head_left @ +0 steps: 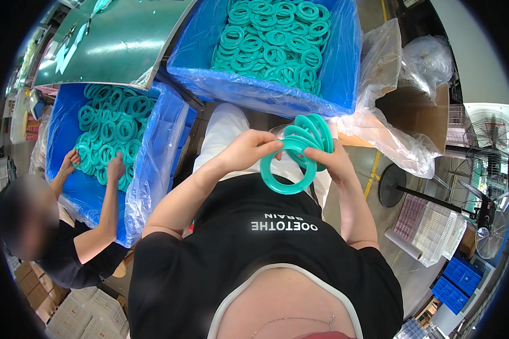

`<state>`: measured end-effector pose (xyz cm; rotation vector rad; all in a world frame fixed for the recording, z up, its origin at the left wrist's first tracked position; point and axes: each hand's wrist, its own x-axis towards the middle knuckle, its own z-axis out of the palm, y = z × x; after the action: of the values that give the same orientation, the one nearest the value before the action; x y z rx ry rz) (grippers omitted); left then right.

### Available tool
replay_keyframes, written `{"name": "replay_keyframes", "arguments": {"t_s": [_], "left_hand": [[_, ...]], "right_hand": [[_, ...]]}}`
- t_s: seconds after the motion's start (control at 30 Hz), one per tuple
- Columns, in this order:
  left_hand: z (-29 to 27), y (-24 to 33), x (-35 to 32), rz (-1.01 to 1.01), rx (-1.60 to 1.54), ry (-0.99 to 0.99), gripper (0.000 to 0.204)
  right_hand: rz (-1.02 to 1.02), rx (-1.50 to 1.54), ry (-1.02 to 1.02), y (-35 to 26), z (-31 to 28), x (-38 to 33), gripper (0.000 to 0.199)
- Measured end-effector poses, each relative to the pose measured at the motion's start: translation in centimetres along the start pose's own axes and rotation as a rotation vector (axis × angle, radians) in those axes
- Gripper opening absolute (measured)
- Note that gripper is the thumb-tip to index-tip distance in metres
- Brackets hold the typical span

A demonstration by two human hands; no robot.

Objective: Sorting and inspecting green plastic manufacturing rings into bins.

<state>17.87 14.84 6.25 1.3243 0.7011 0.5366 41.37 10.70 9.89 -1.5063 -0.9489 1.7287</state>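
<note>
In front of my torso, several teal plastic rings are held between my two hands. My left hand [259, 148] pinches the upper left rim of the nearest ring [283, 188], which hangs tilted toward me. My right hand [332, 162] is closed around the right side of the bunch, its thumb at the nearest ring's edge. Behind that ring, more teal rings [323, 131] fan out upward. How many the right fingers grip is partly hidden. Beyond my hands stands a blue bin [254, 90] lined with clear plastic, heaped with similar teal rings [266, 45].
At left, a co-worker [85, 243] reaches both hands into another lined blue bin [164, 124] of teal rings. A green-topped table [124, 34] stands at the upper left. To the right are an open cardboard box [418, 113] with plastic film, a fan [492, 231] and white crates [430, 226].
</note>
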Motion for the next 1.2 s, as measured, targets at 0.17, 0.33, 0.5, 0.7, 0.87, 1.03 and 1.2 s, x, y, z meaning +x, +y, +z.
{"name": "replay_keyframes", "arguments": {"t_s": [0.17, 0.33, 0.5, 0.7, 0.87, 1.03, 1.2], "left_hand": [[0.9, 2.3, -0.4, -0.182, -0.603, 0.141, 0.027], [3.0, -0.3, -1.6, 0.051, -0.534, 0.089, 0.041], [3.1, -1.3, -1.8, 0.091, -0.595, 0.136, 0.036], [2.6, 0.0, -1.4, 0.019, -0.509, 0.175, 0.023], [3.1, -3.3, 0.1, 0.107, -0.088, 0.528, 0.013], [1.9, -2.8, 0.4, 0.189, 0.777, 0.548, 0.012], [1.4, -2.9, 2.3, 0.178, 0.827, 0.541, 0.015]], "right_hand": [[-0.122, 0.237, 0.079, 1.5, 1.0, 1.0, 0.020], [-0.174, 0.474, 0.269, 2.4, 3.2, 0.8, 0.013], [-0.164, 0.507, 0.331, 3.0, 3.6, 1.0, 0.013], [-0.238, 0.442, 0.346, 3.2, 3.7, -0.1, 0.014], [-0.365, 0.319, 0.393, 2.5, 4.8, -1.0, 0.015], [-0.376, 0.310, 0.344, 3.2, 4.3, -1.0, 0.015], [-0.322, 0.383, 0.465, 1.1, 4.2, -1.0, 0.013]]}}
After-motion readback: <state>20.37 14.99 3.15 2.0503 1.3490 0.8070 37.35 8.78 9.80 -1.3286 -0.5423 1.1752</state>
